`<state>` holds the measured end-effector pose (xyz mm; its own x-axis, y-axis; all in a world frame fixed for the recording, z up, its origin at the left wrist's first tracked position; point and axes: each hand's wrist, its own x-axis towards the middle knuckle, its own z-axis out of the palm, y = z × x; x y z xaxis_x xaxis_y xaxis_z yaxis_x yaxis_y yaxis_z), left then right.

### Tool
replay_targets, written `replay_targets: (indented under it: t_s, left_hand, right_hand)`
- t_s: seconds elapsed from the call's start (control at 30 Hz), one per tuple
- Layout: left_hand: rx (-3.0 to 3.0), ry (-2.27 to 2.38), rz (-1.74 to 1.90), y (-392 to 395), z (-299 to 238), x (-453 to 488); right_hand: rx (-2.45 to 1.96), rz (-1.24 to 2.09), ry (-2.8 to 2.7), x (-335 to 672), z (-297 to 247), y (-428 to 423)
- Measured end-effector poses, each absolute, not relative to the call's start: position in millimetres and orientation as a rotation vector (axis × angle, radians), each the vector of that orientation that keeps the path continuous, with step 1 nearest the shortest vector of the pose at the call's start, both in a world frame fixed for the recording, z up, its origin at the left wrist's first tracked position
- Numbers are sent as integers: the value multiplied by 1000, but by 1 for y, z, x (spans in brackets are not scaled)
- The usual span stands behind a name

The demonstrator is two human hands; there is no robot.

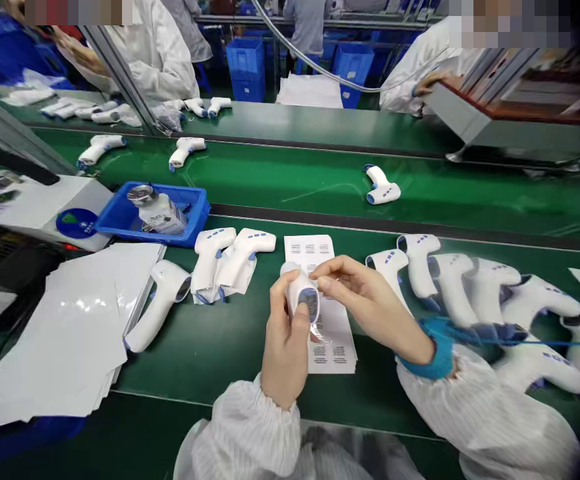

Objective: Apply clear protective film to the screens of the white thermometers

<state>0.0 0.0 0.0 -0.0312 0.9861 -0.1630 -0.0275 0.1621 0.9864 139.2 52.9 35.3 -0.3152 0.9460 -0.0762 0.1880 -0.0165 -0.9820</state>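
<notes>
A white infrared thermometer (300,285) with a grey display is held upright at the middle of the bench. My left hand (286,343) is wrapped round it, the thumb by the display. At its right side my right hand (370,300) pinches thumb and forefinger together; anything between the fingertips is too small to make out. A bit of clear film hangs below the display. Beneath both hands lies a sheet of printed labels (333,353). A blue band (433,347) with a cord circles my right wrist.
Several thermometers (453,283) lie at right; others (243,257) lie left, beside a paper stack (80,320). A blue tray (197,213) holds a bottle (157,210). Beyond runs a green conveyor (270,173) carrying thermometers. Co-workers in white sleeves (165,60) stand across it.
</notes>
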Motion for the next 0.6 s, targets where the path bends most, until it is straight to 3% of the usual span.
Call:
replay_targets:
  t_s: [0.27, 0.6]
  left_hand:
    - [1502, 1548, 1209, -3, 12, -8]
    - [1463, 1545, 1241, -3, 5, -10]
  right_hand:
    - [-1110, 995, -1715, 133, 45, 38]
    - [-1220, 890, -1697, 132, 42, 34]
